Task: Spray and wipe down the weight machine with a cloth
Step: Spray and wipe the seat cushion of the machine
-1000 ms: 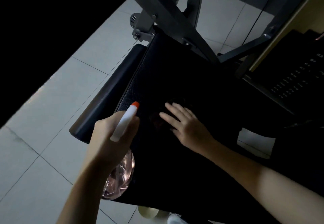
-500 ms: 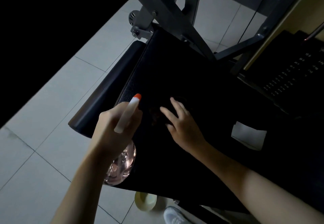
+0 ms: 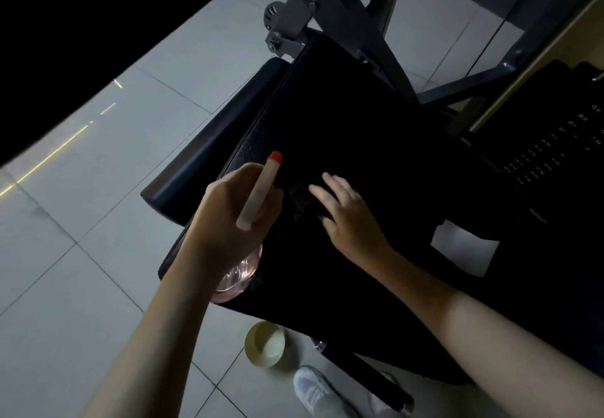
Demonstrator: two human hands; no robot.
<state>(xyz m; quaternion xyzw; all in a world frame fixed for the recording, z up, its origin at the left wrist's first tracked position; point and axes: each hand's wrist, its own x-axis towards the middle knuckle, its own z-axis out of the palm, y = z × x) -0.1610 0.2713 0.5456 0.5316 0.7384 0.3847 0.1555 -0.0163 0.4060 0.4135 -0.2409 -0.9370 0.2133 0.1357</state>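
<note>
both hands work at the frame's centre: the left hand (image 3: pixel 228 218) grips a spray bottle (image 3: pixel 258 189) beside the black seat pad (image 3: pixel 343 117), while the right hand (image 3: pixel 351 218) presses flat, fingers spread, on a dark cloth (image 3: pixel 302 200).

Spray bottle (image 3: pixel 243 270): clear, pinkish round body; long white spray head (image 3: pixel 258 190) with an orange tip, angled up toward the pad. Held upright over the pad's near-left edge.

Cloth (image 3: pixel 302 200): dark, crumpled, barely distinguishable; lies on the pad.

Weight machine pad (image 3: pixel 343 117): black, textured upholstery, flat, mounted on a grey metal frame (image 3: pixel 330 9).
</note>
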